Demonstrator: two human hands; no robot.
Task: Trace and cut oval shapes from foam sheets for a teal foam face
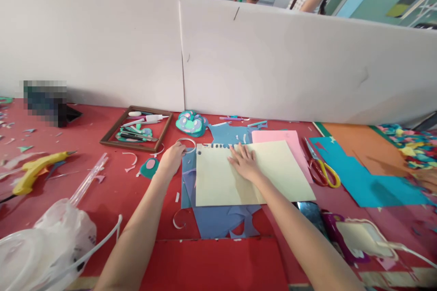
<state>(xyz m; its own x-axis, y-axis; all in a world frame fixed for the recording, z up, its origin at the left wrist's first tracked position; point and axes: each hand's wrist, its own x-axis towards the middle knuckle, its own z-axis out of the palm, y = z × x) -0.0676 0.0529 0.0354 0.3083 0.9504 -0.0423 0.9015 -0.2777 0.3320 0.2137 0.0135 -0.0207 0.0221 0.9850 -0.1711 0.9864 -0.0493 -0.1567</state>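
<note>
A pale yellow sheet of paper lies on the red table over blue paper and a pink sheet. My right hand rests flat on the yellow sheet near its punched top edge, fingers spread. My left hand sits at the sheet's top left corner with its fingers curled, touching a curled white paper strip. Whether it grips the strip is hidden.
A brown frame holds pens and cutters. A yellow glue gun and a plastic bag lie left. Red and yellow scissors, teal and orange sheets lie right. A white partition backs the table; people sit beyond.
</note>
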